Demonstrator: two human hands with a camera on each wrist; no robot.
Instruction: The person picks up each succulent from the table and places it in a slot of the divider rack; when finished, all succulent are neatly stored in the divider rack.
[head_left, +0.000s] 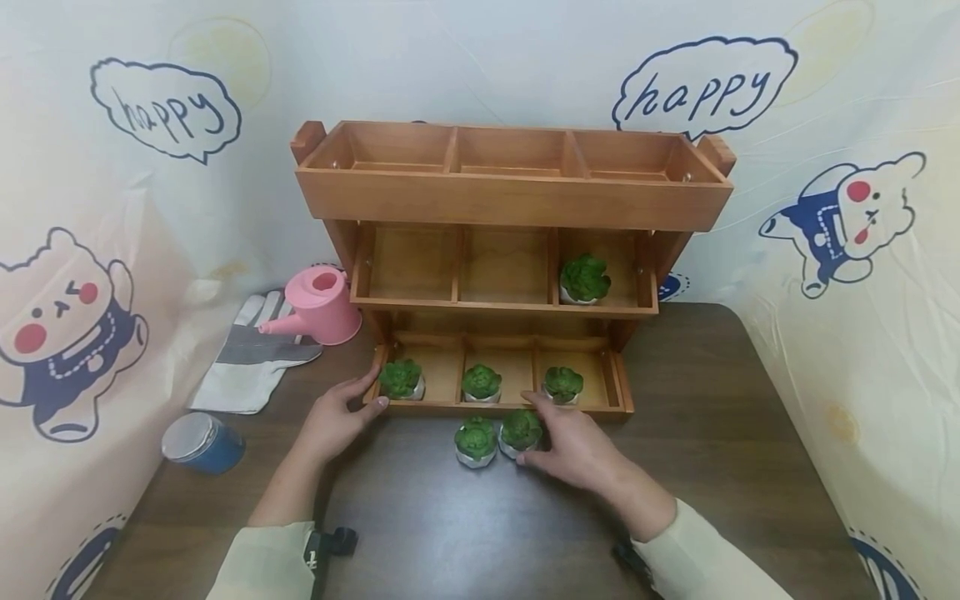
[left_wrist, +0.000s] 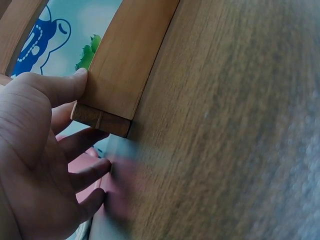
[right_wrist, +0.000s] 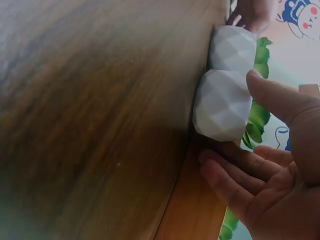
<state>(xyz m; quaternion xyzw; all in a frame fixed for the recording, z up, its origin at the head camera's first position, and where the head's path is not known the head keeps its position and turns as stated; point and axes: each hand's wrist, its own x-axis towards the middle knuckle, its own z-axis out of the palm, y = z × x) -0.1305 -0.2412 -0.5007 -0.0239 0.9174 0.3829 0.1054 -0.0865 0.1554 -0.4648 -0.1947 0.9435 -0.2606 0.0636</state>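
Note:
My left hand point(head_left: 335, 423) grips the lower left corner of the three-tier wooden shelf point(head_left: 517, 202), its thumb on the bottom tier's front board point(left_wrist: 122, 60) and fingers round the side. My right hand point(head_left: 573, 442) holds a small potted plant point(head_left: 520, 432), thumb in front and fingers behind, close to the shelf. This plant has green leaves and a white faceted pot point(right_wrist: 223, 107). Touching its left side is a similar potted plant point(head_left: 476, 442). In the bottom tier stand three more, at left point(head_left: 401, 380), middle point(head_left: 482, 382) and right point(head_left: 562, 384). Another plant point(head_left: 585, 279) sits in the middle tier's right compartment.
Left of the shelf, a pink watering can point(head_left: 322, 304) stands by grey-and-white gloves point(head_left: 255, 354). A blue jar with a silvery lid point(head_left: 202, 443) is near the table's left edge. Printed cloth hangs behind and on both sides.

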